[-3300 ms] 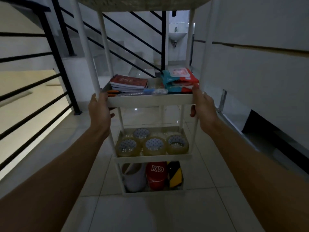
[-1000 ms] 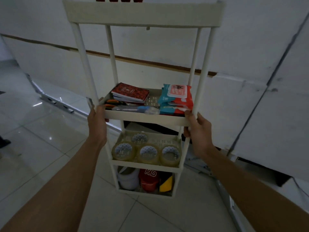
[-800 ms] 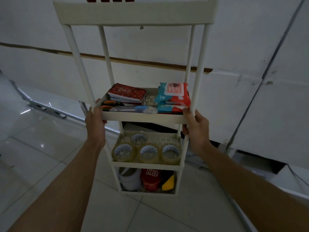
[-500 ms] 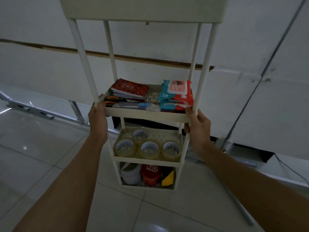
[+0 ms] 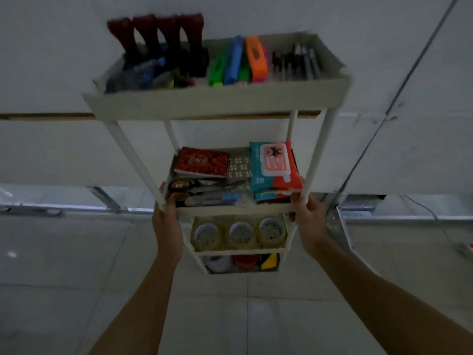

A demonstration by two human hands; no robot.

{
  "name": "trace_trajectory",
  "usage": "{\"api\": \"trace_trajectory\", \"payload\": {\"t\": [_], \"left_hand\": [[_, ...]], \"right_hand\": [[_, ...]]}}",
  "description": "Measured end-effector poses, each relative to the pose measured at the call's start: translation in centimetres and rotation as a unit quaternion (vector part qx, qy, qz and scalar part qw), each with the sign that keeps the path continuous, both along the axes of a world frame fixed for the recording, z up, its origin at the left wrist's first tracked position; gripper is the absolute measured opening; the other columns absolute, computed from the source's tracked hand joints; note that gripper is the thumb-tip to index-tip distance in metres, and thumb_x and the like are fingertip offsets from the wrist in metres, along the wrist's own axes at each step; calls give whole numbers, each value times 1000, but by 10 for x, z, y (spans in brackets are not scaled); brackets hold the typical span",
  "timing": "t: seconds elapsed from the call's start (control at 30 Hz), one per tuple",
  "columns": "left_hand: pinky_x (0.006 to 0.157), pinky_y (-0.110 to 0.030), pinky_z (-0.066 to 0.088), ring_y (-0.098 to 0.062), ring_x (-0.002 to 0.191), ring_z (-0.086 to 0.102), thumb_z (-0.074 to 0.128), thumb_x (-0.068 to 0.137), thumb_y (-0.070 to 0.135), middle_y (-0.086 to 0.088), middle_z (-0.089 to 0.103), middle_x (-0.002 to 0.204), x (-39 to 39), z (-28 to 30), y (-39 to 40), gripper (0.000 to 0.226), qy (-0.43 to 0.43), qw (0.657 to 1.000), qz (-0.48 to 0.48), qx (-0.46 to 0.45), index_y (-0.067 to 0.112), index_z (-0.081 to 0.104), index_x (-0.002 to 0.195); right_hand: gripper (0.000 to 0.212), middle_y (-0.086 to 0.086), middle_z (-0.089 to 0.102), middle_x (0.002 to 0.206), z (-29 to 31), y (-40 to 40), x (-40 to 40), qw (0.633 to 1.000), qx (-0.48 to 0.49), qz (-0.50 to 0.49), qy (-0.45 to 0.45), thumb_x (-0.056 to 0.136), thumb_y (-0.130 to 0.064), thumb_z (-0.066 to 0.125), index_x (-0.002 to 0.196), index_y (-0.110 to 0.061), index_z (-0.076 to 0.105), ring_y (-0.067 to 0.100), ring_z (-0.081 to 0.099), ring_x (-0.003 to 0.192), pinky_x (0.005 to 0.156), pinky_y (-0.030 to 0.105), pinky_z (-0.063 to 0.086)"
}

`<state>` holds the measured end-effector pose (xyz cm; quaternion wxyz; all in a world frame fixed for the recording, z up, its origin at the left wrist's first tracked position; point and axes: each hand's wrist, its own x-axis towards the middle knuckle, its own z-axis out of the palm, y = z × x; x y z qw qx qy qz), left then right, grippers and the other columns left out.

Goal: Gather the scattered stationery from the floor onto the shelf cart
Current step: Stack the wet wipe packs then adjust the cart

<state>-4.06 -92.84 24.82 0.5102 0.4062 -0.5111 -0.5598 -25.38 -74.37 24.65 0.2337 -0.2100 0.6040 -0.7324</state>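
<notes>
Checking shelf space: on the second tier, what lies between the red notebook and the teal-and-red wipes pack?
Head view: only bare perforated tray floor lies between the red notebook and wipes pack.

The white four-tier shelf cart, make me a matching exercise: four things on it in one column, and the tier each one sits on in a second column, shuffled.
Things on the white plastic shelf cart:
1. Dark red-handled stamps
2. Red patterned notebook
3. Clear packing tape rolls
4. Yellow and black tape roll

Tiers:
A. Bottom tier
B. Second tier from the top
C. Top tier
D. Third tier from the top

Pairs: 1-C, 2-B, 3-D, 4-A
</notes>
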Motion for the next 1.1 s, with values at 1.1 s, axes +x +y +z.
{"api": "trace_trajectory", "payload": {"t": [1.1], "left_hand": [[110,-30,30,-7,132,39,43,104,30,9,41,149,22,14,-44,51,-108,970,-214,50,31,29,153]], "right_hand": [[34,10,70,113,34,9,24,995,102,9,15,102,-29,49,128,-10,60,22,69,104,83,34,59]]}}
